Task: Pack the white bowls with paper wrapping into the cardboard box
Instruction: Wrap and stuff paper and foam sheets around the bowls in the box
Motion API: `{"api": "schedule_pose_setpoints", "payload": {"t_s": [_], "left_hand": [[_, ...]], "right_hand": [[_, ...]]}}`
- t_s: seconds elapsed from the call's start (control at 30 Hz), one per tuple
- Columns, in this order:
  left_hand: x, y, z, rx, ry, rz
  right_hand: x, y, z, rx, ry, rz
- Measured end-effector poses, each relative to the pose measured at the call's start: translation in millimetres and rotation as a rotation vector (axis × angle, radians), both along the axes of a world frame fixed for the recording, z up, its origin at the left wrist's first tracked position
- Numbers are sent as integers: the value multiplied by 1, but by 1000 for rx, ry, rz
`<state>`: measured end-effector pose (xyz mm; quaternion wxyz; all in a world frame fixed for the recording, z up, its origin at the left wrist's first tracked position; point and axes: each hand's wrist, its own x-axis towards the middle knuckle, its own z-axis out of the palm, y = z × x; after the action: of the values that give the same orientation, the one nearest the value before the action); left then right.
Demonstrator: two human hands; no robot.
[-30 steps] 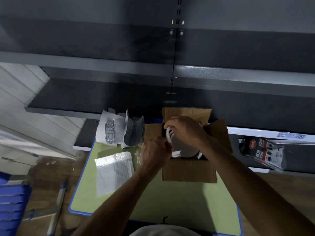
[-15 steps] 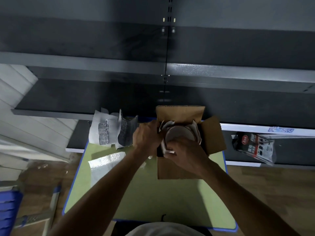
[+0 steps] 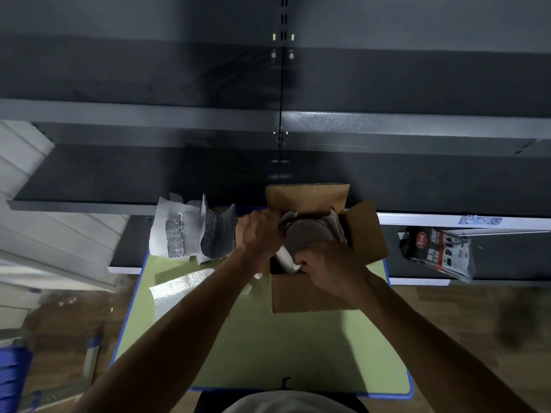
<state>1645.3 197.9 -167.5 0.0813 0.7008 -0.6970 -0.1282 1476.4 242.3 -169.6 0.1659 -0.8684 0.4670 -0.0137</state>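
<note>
From the head camera, your left hand sits at the left rim of the cardboard box. Its fingers are curled and pinch the edge of the paper wrapping where it rises out of the box. Whether they also catch the box wall, you cannot tell from here.

Just to the right of that hand, inside the box, the white bowl lies with the paper crumpled round its far and right sides. Your right hand is at the near side of the bowl. Its fingers are curled down over the bowl's near rim and grip it, with the knuckles above the box's near wall. The four box flaps stand open around both hands.

Left of your left hand, more wrapping sheets lie in a loose pile at the far edge of the green table. Nearer you, beneath your left forearm, lies a bubble-wrap sheet. Well to the right of your right hand, a dark packaged item hangs on the grey shelving beyond the table.
</note>
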Motion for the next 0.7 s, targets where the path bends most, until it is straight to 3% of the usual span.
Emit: {"api": "schedule_pose_setpoints", "payload": {"t_s": [0.17, 0.33, 0.5, 0.7], "left_hand": [[-3, -4, -9, -23, -66, -29], [-2, -2, -16, 34, -132, -69], [4, 10, 1, -119, 65, -130], [5, 18, 1, -55, 71, -106]], "right_hand": [[0, 10, -4, -125, -136, -52], [8, 9, -3, -44, 8, -77], [3, 13, 0, -164, -105, -65], [26, 9, -6, -112, -54, -103]]}}
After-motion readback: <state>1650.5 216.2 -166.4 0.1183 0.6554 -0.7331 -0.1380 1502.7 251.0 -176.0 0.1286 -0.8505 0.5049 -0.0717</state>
